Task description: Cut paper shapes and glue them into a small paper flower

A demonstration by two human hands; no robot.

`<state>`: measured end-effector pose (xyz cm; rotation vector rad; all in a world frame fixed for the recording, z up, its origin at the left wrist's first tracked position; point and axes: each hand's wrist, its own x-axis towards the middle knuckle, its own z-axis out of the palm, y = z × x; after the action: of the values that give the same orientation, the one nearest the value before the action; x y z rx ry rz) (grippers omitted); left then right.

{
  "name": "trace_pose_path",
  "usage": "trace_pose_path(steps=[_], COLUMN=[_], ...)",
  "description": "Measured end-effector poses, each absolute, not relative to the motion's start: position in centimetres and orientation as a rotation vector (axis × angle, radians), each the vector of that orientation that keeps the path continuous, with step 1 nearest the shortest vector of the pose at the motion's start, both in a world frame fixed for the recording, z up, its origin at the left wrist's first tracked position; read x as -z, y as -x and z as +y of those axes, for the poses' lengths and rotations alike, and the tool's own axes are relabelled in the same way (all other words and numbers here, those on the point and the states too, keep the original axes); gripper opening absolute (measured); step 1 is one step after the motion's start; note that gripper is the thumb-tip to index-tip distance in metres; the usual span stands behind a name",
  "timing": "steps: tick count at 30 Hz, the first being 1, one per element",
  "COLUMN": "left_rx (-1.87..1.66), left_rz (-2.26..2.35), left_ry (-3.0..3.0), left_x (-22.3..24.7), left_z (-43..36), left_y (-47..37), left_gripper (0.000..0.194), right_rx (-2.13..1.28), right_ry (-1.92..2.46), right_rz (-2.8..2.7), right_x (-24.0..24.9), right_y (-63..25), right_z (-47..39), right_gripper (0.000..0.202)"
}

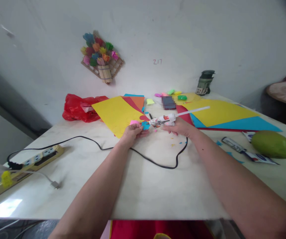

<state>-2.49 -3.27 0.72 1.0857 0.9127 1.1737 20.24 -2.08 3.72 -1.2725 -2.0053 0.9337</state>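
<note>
My left hand [133,132] pinches a small blue paper cutout [145,125] between thumb and fingers. In my right hand [176,127] is a white hot glue gun [164,119], its nozzle pointing left at the cutout. Whether the tip touches the paper I cannot tell. A long clear glue stick [194,111] juts out of the gun's back end. The gun's black cord [155,162] loops over the table under my left forearm. Just behind the left hand lies a pink paper piece [134,122], partly hidden.
Yellow sheets [115,114] and blue card [254,123] lie left and right. A phone [169,103], a red plastic bag [77,108] and a dark bottle [204,83] stand or lie farther back. At right are a green mango-like fruit [272,144] and tubes [233,145]; at left, a power strip [43,158].
</note>
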Motion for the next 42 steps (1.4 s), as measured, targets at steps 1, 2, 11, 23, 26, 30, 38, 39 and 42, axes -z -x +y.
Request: trace_pose_path(steps=[1, 2, 11, 23, 26, 30, 38, 39, 42], left_rx=[-1.172, -1.171, -1.169, -1.19, -1.196, -1.198, -1.195, -1.193, -1.192], left_rz=[0.914, 0.916, 0.904, 0.887, 0.883, 0.893, 0.929, 0.929, 0.925], left_ry=[-1.088, -1.088, -1.097, -1.078, -1.076, -1.054, -1.054, -1.056, -1.052], left_x=[-0.73, -0.73, -0.45, -0.35, -0.34, -0.35, -0.3, -0.27, -0.23], left_z=[-3.27, -3.26, -3.03, -2.97, -3.0, -2.98, -2.82, -2.79, -2.77], left_y=[2.49, 2.49, 2.58, 2.64, 2.64, 2.62, 2.59, 2.6, 2.58], left_gripper=[0.019, 0.019, 0.021, 0.02, 0.019, 0.019, 0.017, 0.017, 0.017], right_rx=[-0.93, -0.926, -0.915, -0.914, -0.907, -0.9, -0.904, -0.904, -0.901], right_ry=[1.274, 1.278, 1.276, 1.297, 1.286, 1.271, 1.289, 1.289, 1.278], right_rz=[-2.007, -2.006, -2.025, -2.048, -2.054, -2.06, -2.049, -2.051, -2.057], right_x=[-3.74, -3.76, -4.09, -4.29, -4.42, -4.32, -4.22, -4.18, -4.0], right_y=[-20.23, -20.21, -19.94, -19.95, -19.95, -20.09, -20.05, -20.04, -20.08], right_z=[-2.1, -2.12, -2.34, -2.41, -2.49, -2.36, -2.25, -2.23, -2.1], right_gripper=[0.038, 0.038, 0.036, 0.037, 0.035, 0.035, 0.034, 0.035, 0.036])
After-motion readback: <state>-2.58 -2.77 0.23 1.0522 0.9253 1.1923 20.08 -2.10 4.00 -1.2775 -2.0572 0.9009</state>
